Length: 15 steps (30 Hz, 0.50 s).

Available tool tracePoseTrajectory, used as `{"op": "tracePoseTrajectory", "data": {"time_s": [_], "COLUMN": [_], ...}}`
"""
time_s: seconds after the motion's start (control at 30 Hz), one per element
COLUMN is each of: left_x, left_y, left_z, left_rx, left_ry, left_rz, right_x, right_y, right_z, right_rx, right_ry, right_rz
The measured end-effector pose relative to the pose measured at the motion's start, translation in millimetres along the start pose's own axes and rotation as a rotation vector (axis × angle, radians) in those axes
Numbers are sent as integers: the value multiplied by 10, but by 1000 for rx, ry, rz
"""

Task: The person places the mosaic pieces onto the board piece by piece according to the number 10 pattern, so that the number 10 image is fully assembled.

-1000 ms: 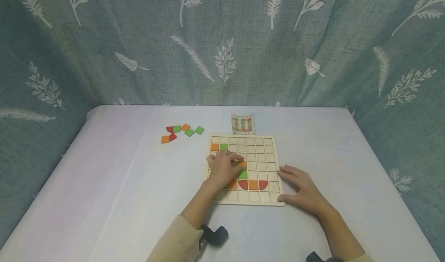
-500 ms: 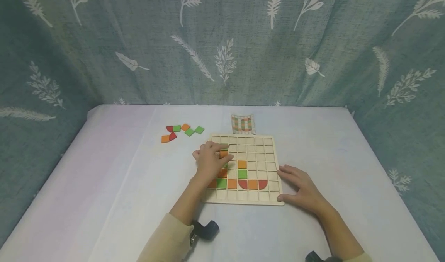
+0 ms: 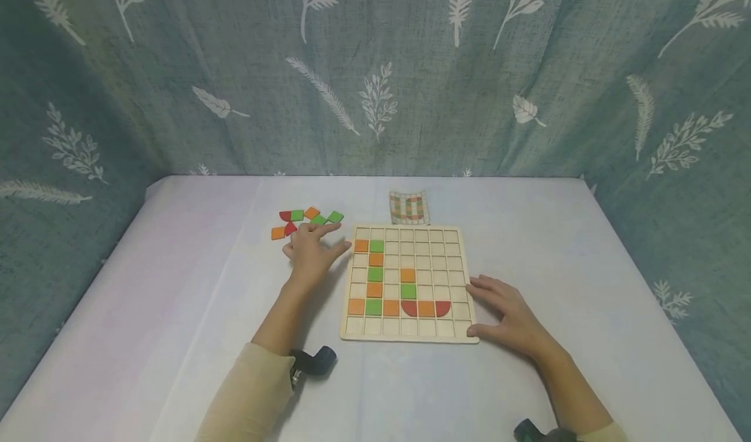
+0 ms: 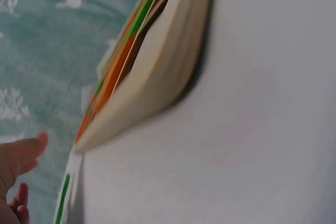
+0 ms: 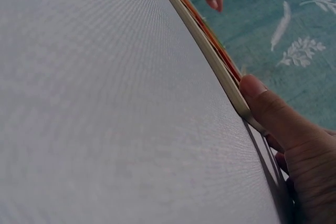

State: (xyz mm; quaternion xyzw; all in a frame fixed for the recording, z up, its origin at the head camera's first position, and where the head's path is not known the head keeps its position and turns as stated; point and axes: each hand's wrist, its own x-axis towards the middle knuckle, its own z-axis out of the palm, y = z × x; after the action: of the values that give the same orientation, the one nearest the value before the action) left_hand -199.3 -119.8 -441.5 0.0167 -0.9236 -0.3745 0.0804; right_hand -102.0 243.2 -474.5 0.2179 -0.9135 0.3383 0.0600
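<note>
Desk (image 3: 147, 285) lay open left of loose tiles (image 3: 297, 215) — right fingers (image 3: 491, 289) blocked the board (image 3: 439, 262) along its right edge, a card (image 3: 409, 207) partly behind.

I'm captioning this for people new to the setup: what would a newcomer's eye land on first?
Probably the pale wooden grid board in the middle of the white table, with orange, green and red tiles in some squares. Next, perhaps, the two hands: the left hand near the loose tiles left of the board, the right hand at its right edge. Behind hangs a leaf-patterned green curtain.
</note>
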Motion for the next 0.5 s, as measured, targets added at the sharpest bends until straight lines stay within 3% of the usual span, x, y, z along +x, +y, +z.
{"op": "tracePoseTrajectory", "data": {"time_s": [0.13,0.33,0.5], "left_x": [118,218,273], "left_y": [-117,-211,-275], "left_z": [-31,64,105], "left_rx": [11,6,81], "left_ry": [54,107,239], "left_rz": [-78,-200,-234], "right_x": [14,-7,16], "right_y": [21,61,47], "right_z": [-4,-20,0], "right_rx": [-9,-6,5], "right_ry": [-8,17,5], "right_rz": [-1,-35,-38]}}
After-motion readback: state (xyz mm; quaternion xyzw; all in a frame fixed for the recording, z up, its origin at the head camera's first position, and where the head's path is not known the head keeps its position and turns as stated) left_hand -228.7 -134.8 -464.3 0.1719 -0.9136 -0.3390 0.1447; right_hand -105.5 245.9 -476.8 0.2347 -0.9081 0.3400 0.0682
